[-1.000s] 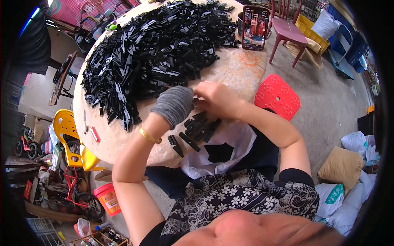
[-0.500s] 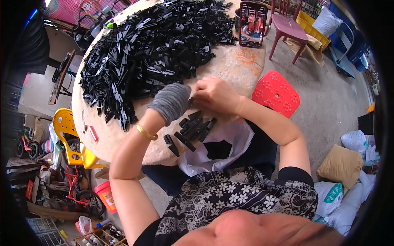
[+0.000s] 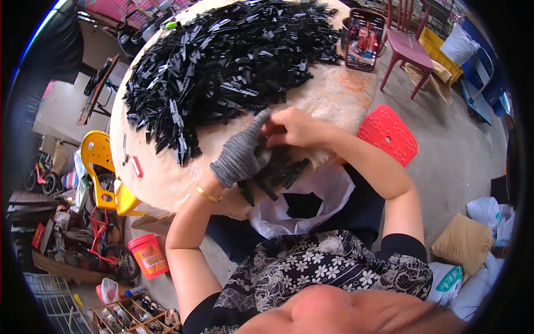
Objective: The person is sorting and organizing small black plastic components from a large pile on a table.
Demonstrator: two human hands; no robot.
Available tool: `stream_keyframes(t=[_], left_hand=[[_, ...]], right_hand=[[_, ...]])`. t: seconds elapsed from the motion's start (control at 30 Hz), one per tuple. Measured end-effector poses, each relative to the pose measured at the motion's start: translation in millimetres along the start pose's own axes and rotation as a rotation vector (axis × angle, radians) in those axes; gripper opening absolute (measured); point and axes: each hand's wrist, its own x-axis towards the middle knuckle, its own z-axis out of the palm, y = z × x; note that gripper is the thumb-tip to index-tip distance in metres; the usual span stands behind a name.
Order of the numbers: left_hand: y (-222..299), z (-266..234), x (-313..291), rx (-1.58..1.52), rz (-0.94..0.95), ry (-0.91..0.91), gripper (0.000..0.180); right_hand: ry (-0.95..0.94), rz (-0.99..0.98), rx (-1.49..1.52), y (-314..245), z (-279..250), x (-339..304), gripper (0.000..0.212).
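My left hand (image 3: 239, 155), in a grey knitted glove and with a gold bangle at the wrist, is over the table's near edge. Its fingers are drawn together and meet the fingertips of my bare right hand (image 3: 297, 128). The right fingers are bent in a pinch. Whatever is between the two hands is hidden by the fingers. Just below them lie several long black plastic pieces (image 3: 295, 173), partly covered by the left hand. Beyond the hands spreads a big heap of similar black plastic pieces (image 3: 217, 72).
The round table (image 3: 158, 186) carries a phone (image 3: 364, 40) upright at the far right and a red-and-white small object (image 3: 137, 166) at left. An open white plastic bag (image 3: 267, 220) sits at my lap. Around stand a red stool (image 3: 387, 136), a yellow chair (image 3: 100, 153) and an orange-red bucket (image 3: 148, 257).
The view has shifted, so the table sits farther right in it. My left hand has turned, its fingers now pointing up toward the right fingertips and its palm covering more loose pieces.
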Motion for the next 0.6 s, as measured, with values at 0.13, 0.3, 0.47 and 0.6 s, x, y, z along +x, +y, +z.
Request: stream_keyframes(t=[0.13, 0.3, 0.47, 0.6], left_hand=[[20.3, -19.7, -12.2, 0.325, 0.117, 0.169, 0.072], [-49.8, -65.0, -47.0, 0.861, -0.068, 0.664, 0.065], [-129.1, -62.0, -62.2, 0.621, -0.194, 0.78, 0.075], [-107.1, -30.9, -23.8, 0.546, -0.279, 0.733, 0.078]], right_hand=[[-0.137, -0.025, -0.085, -4.9, -8.7, -8.7, 0.018], [-0.281, -0.006, 0.029, -8.8, -16.4, -11.7, 0.014], [0.255, -0.06, -0.379, 1.5, -21.9, 0.8, 0.016], [0.452, 0.049, -0.635, 17.3, -24.9, 3.9, 0.026]])
